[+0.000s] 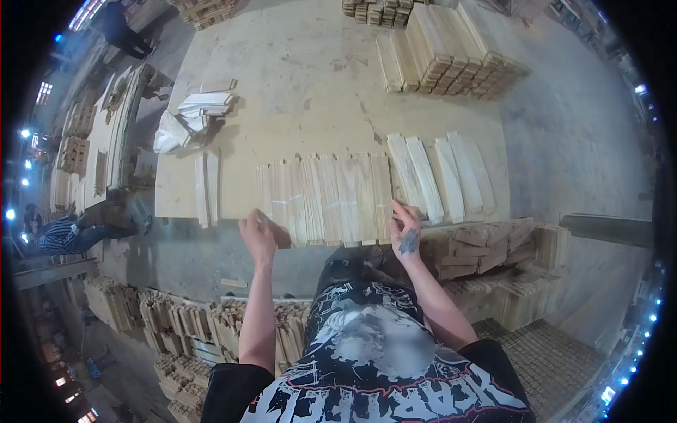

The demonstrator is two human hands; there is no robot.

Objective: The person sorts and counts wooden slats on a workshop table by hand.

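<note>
A row of thin, pale wooden slats [328,194] lies side by side on the table in front of me, with short glossy streaks across the middle. At the row's near left corner is my left hand [259,238], its fingers curled in against the outermost slat. My right hand [405,231], tattooed on the back, is at the right edge, thumb and fingers closed on the end slat. Several loose slats [416,173] lie just right of the row. Two more narrow slats [207,187] rest to its left. The undersides of my fingers are hidden.
Stacked boards [451,56] stand at the table's far right. A crumpled white bundle [190,120] sits at the left. Below the table's near edge are wood piles [486,250] on the right and stacked slats [176,317] on the left. Another person [70,234] is far left.
</note>
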